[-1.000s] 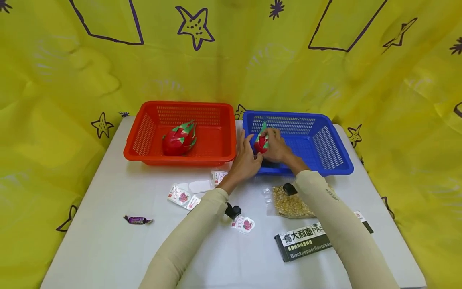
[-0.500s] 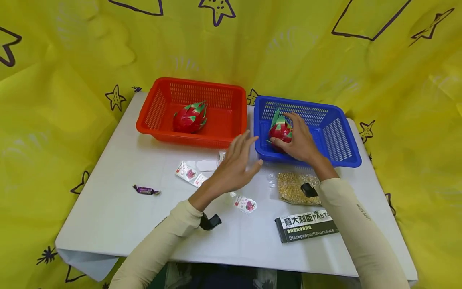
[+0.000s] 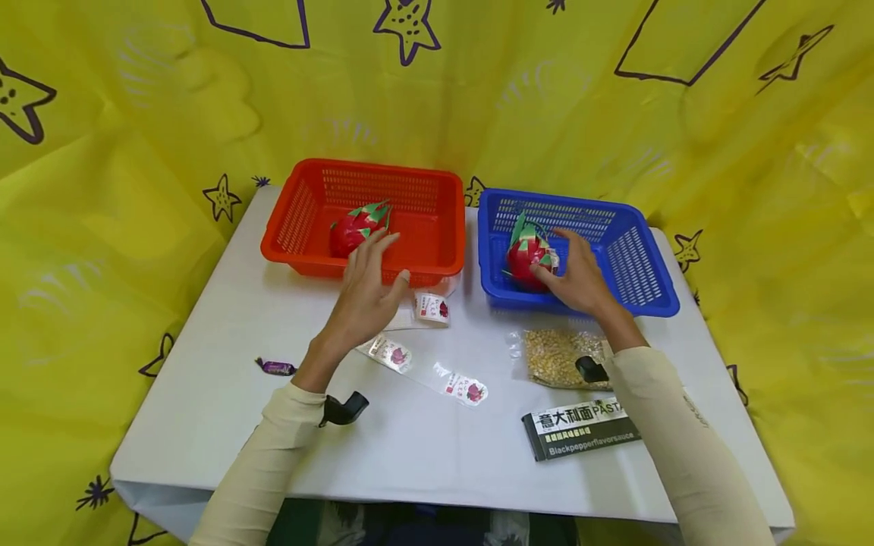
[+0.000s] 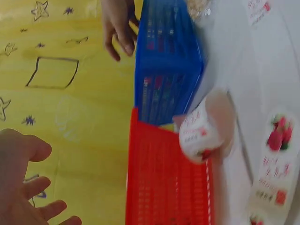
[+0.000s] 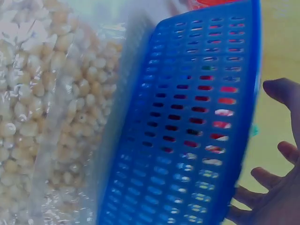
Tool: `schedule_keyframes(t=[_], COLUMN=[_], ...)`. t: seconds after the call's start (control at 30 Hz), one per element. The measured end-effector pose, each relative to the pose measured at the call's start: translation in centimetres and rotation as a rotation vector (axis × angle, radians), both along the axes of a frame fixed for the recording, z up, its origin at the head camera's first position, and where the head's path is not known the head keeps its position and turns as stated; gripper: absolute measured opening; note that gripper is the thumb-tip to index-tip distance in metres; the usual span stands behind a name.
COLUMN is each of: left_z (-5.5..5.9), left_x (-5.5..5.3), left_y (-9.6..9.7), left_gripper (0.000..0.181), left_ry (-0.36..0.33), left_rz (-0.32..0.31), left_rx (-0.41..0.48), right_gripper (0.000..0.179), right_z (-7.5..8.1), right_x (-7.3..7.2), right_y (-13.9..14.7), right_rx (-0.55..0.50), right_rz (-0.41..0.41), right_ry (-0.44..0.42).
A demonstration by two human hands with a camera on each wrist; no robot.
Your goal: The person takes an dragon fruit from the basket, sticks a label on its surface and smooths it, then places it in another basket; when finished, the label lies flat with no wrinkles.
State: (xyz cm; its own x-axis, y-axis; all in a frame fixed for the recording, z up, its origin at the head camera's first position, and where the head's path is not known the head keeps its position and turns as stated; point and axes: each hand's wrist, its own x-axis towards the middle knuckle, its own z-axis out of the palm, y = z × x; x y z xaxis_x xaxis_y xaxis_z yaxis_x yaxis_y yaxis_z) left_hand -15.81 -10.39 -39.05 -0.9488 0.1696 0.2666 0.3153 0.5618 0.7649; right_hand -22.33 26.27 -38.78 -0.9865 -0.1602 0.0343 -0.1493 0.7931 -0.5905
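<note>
White desk (image 3: 423, 455), landmark blue basket (image 3: 635, 265) toward far edge. Red basket (image 3: 426, 231) just left of it. Clear bag of yellow kernels (image 3: 554, 360) on its near side, black-white pasta box (image 3: 580, 432) beyond bag, nearer person. Label roll (image 3: 432, 307), label strip (image 3: 467, 389) front-left; purple twist-wrapped piece (image 3: 276, 368) farther left.

A red dragon fruit with green-tipped scales (image 3: 526, 256) sits in the left end of the blue basket (image 3: 640, 264), its leafy tips pointing up and away; a small pale patch shows on its right side. The right hand (image 3: 579, 279) curves loosely over that side, thumb at the fruit; contact is unclear. A similar fruit (image 3: 351, 229) lies tilted in the red basket (image 3: 433, 241), leafy end to the upper right, the left hand (image 3: 365, 292) near the basket's front rim, fingers spread.
</note>
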Motion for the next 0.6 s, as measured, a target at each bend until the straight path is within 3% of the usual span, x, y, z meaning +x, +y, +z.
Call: schedule_keyframes(t=[0.13, 0.27, 0.43, 0.6], left_z=[0.2, 0.0, -1.3, -2.3], left_x=[-1.1, -1.5, -0.7, 0.3], left_y=[-1.6, -2.5, -2.1, -1.0], left_gripper=[0.063, 0.062, 0.062, 0.063], left_ry=[0.028, 0.013, -0.001, 0.004], left_rz=[0.055, 0.075, 0.083, 0.047], left_rx=[0.029, 0.016, -0.002, -0.054], right_gripper=[0.078, 0.069, 0.061, 0.06], right_z=[0.8, 1.0, 0.5, -0.5], right_x=[0.6, 1.5, 2.9, 3.3], right_y=[-1.2, -3.9, -8.0, -11.1], right_rx=[-0.081, -0.202, -0.331, -0.349], right_rz=[-0.01, -0.026, 0.006, 0.082], right_ry=[0.076, 0.164, 0.198, 0.201])
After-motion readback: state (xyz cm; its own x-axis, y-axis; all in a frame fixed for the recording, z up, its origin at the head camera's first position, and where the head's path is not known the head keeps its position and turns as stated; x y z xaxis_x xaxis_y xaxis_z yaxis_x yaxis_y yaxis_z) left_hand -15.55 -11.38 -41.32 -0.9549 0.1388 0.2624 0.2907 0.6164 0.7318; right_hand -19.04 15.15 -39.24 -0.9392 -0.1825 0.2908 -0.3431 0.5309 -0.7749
